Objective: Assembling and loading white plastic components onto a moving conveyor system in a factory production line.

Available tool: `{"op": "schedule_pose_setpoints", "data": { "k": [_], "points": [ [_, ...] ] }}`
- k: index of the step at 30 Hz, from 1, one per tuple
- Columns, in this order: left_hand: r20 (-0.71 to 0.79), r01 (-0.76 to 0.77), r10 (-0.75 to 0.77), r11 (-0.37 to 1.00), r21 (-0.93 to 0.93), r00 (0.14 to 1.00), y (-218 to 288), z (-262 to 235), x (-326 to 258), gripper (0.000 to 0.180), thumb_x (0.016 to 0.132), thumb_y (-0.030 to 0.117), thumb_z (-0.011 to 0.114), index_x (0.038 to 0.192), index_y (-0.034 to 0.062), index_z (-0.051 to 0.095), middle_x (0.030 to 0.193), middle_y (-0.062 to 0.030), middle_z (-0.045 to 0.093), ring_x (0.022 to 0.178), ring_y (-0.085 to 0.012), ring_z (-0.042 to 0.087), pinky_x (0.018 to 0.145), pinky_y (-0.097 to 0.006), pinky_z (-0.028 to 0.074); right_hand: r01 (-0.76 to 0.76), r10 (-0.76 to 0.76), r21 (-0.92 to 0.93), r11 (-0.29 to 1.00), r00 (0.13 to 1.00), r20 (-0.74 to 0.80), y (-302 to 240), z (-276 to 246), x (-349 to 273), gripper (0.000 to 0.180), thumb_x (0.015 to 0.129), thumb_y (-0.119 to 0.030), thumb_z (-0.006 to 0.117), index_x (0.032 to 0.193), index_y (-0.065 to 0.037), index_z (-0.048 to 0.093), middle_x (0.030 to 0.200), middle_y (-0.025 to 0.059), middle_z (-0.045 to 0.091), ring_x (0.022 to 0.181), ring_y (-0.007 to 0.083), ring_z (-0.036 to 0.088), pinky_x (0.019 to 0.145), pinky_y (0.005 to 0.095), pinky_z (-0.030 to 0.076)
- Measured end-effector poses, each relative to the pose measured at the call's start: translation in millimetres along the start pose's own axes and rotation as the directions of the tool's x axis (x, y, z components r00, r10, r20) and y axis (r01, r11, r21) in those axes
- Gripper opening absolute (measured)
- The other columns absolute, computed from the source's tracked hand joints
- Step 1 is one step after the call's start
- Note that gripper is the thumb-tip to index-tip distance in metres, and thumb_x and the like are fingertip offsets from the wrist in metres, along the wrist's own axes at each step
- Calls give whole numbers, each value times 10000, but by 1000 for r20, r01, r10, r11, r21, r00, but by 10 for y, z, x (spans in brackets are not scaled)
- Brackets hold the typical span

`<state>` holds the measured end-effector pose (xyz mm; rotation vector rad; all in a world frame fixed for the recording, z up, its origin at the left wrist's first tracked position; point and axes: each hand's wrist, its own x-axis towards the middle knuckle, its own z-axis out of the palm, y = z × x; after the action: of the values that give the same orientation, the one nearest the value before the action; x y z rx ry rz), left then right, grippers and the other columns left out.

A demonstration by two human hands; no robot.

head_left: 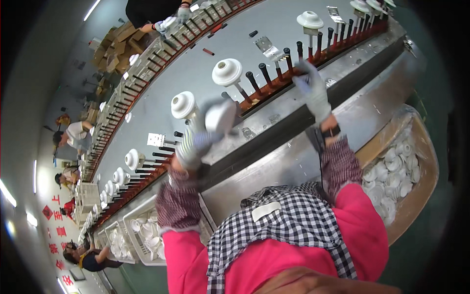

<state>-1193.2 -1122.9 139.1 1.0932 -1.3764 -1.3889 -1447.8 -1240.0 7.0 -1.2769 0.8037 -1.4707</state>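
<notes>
White blurred part [220, 119] — left hand [195, 146] gripping it, right hand [314, 94] spread near black-tipped rods [265, 73].

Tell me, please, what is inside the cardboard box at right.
The cardboard box holds many white rounded pieces and clear plastic lining; whatever lies beneath them is covered.

Rods [266, 74] along tabletop [196, 73] edge, discs [227, 72] on some. Carton [425, 193] right of person, pieces [391, 166] inside. Crates [138, 256] left, more pieces inside. Boxes [122, 46] beyond tabletop, far left.
</notes>
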Motion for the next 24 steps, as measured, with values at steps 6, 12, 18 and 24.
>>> {"op": "schedule_pose_setpoints", "data": {
  "k": [6, 12, 18, 24],
  "points": [
    [-7, 35, -34, 945, 327, 999, 241, -52, 1687, 604, 787, 216, 662, 1278, -33, 414, 1099, -147, 536, 965, -224, 598, 824, -347, 524, 92, -122, 109, 990, 941, 315, 915, 322, 852, 398, 732, 6, 735, 1100, -39, 590, 1055, 65, 609, 910, 144, 604, 767, 266, 528],
    [-161, 359, -324, 780, 513, 933, -18, -347, 2463, 684, 686, 309, 789, 1238, 28, 501, 1110, -137, 573, 1015, -253, 571, 781, -373, 529, 253, -290, 142, 957, 860, 419, 1100, 399, 805, 233, 810, -179, 707, 987, -42, 643, 1081, 84, 626, 1003, 184, 594, 872, 303, 478],
    [-96, 499, -523, 721, 482, 847, -300, -628, 2482, 659, 704, 284, 772, 1251, 43, 495, 1129, -137, 567, 1020, -242, 579, 827, -386, 515, -13, -231, 411, 912, 811, 537, 1238, 621, 803, 205, 825, -172, 693, 980, -46, 647, 1044, 69, 624, 968, 172, 592, 862, 292, 473],
    [-102, 537, -560, 704, 465, 822, -353, -979, 2037, 593, 773, 240, 717, 1271, 22, 478, 1136, -151, 564, 1052, -246, 581, 898, -383, 515, -81, -211, 413, 907, 761, 613, 1272, 1008, 702, 155, 818, -138, 694, 939, -48, 662, 956, 48, 628, 875, 149, 592, 791, 282, 478]
  ]
}}
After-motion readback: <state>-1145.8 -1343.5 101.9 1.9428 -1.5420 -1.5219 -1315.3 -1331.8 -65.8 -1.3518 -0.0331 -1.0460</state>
